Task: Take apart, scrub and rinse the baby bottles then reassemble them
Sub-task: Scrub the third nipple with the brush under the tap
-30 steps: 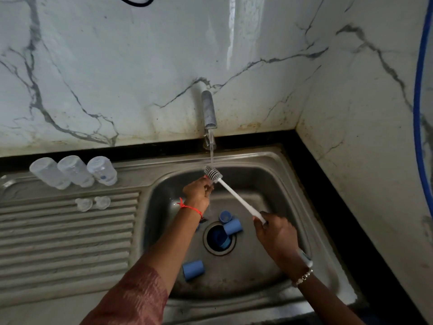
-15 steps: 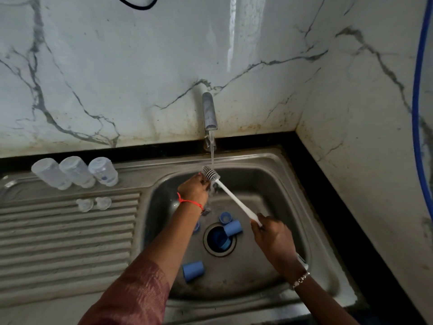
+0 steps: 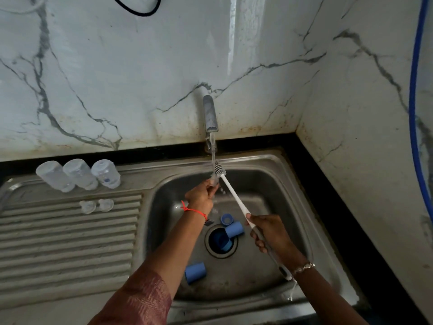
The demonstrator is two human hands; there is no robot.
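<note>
Under tap (image 3: pixel 210 113) stream, left hand (image 3: pixel 202 195) pinches small clear teat (image 3: pixel 213 181); right hand (image 3: pixel 269 233) grips brush (image 3: pixel 234 195) handle. Teat looks soft, light, slippery wet: hold at base rim. Three bottles (image 3: pixel 79 174) upturned on drainboard (image 3: pixel 70 242).

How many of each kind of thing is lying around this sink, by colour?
Clear bottles: 3
Clear teats on drainboard: 2
Clear piece in left hand: 1
Blue pieces visible in sink: 4
White brush in right hand: 1
Total: 11
</note>
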